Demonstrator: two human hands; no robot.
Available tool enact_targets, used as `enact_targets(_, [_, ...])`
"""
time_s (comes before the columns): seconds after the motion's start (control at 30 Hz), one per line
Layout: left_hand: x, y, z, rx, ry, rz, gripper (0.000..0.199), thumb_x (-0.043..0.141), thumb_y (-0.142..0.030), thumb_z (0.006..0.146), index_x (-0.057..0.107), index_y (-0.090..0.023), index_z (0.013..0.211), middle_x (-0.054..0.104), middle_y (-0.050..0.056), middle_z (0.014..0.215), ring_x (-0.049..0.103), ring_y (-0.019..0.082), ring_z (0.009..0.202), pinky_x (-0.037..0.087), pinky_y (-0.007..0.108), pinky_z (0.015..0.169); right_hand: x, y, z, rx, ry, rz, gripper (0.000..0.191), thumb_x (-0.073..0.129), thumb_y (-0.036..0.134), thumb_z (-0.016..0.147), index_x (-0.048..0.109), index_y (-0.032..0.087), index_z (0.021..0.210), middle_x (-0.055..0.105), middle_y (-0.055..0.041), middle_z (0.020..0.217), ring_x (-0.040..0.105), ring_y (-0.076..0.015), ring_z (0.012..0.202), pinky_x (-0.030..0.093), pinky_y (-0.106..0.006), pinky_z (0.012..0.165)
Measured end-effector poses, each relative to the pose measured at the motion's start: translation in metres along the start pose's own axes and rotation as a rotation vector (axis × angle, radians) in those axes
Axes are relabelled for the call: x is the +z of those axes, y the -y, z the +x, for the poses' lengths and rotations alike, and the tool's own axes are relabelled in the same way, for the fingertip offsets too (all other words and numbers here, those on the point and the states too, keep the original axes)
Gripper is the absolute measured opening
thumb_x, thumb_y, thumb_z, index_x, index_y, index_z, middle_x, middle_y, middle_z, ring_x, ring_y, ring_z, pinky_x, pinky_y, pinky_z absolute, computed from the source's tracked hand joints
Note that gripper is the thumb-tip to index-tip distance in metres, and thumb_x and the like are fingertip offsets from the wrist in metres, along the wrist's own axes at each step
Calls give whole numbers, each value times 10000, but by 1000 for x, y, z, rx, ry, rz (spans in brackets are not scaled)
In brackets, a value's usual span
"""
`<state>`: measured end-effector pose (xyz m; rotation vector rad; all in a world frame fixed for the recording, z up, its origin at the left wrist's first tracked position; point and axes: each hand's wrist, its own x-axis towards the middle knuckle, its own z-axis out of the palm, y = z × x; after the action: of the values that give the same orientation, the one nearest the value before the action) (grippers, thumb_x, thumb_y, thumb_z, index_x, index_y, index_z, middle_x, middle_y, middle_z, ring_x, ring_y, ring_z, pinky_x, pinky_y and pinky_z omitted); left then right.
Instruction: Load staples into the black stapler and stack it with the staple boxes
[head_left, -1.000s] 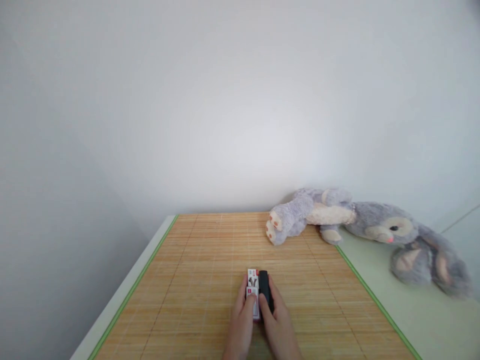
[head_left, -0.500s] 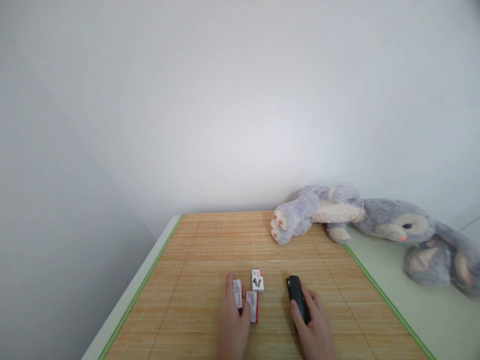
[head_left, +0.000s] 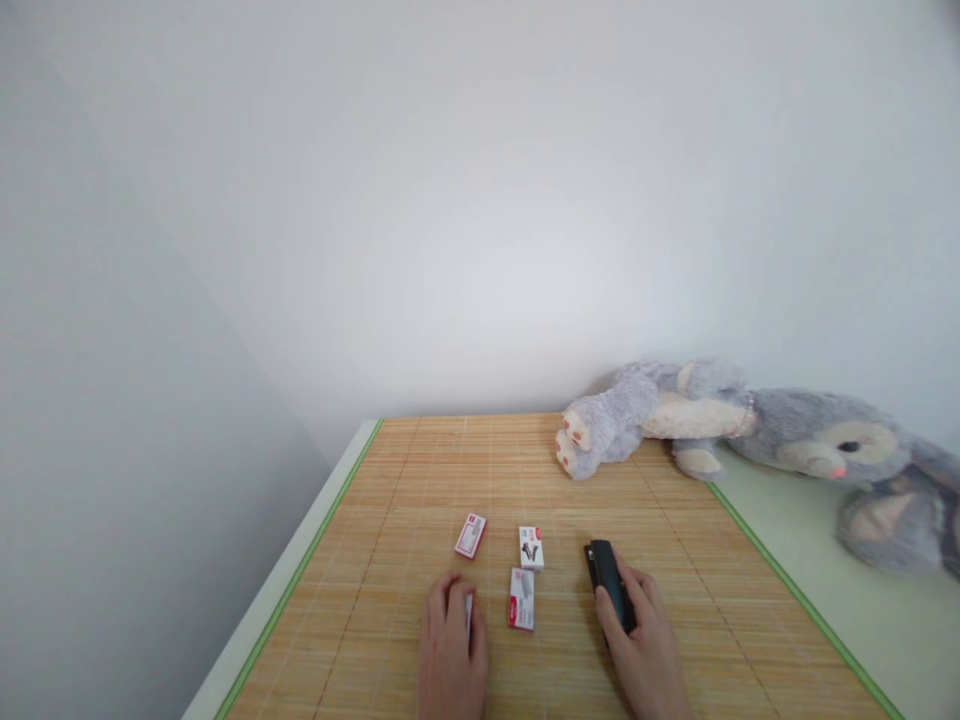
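My left hand (head_left: 451,645) is curled round a small white box (head_left: 469,608), its fingers covering most of it near the mat's front. Three similar small boxes lie flat on the mat ahead and to the right of that hand: a pink-edged staple box (head_left: 471,536), a white box with a dark picture on it (head_left: 531,548), and a white-and-red staple box (head_left: 521,600). Over on the right, my right hand (head_left: 643,635) grips a black stapler (head_left: 613,585) resting on the mat, thumb on its near side and fingers along the far side.
A bamboo mat (head_left: 375,560) with green edging covers much of the pale table (head_left: 840,570). A grey plush rabbit (head_left: 697,415) lies on its side across the back right, against the white wall (head_left: 480,200).
My left hand has shifted nearer and closed round a small box. The pink-edged box now lies apart, farther forward. My right hand stays on the stapler; the view has swung slightly left.
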<state>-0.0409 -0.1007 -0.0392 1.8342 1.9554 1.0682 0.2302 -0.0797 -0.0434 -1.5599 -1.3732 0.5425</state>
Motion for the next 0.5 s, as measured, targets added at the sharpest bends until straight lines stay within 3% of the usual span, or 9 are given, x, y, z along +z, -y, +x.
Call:
enact_targets(0.1, [-5, -3, 1, 53, 13, 109, 362, 419, -251, 1010, 606, -252, 1320, 582, 96, 1397, 531, 276, 1316, 452, 539, 1124, 1, 2, 1, 4, 14, -21, 531, 552, 493, 947, 565, 228, 1408, 587, -94, 1319, 576, -303, 1225, 438, -442, 1100])
enact_targets(0.2, [-10, -5, 24, 97, 17, 196, 458, 383, -218, 1028, 500, -280, 1467, 564, 63, 1463, 511, 251, 1326, 410, 527, 1156, 1, 4, 2, 26, 15, -26, 528, 560, 473, 927, 562, 218, 1390, 600, -95, 1294, 595, -301, 1190, 458, -438, 1069])
enact_targets(0.3, [-10, -12, 39, 81, -34, 214, 415, 398, -260, 1037, 538, -237, 1427, 595, 88, 1417, 502, 281, 1314, 333, 584, 1184, 1, 9, 2, 23, 10, -22, 530, 563, 421, 903, 537, 205, 1386, 610, -100, 1272, 597, -297, 1176, 468, -431, 1048])
enact_targets(0.4, [0, -30, 31, 79, -45, 190, 350, 450, -341, 1029, 614, -208, 1308, 630, 112, 1333, 508, 307, 1294, 344, 584, 1160, -2, 15, 0, -4, 25, -28, 512, 545, 337, 880, 515, 204, 1374, 602, -105, 1291, 580, -292, 1201, 445, -435, 1072])
enact_targets(0.5, [16, -55, 11, 104, 61, 142, 387, 519, -414, 998, 610, -237, 1330, 636, 105, 1326, 540, 301, 1264, 414, 518, 1100, -9, 20, -1, -23, 66, -54, 481, 533, 293, 850, 536, 211, 1324, 616, -103, 1263, 587, -292, 1184, 455, -440, 1054])
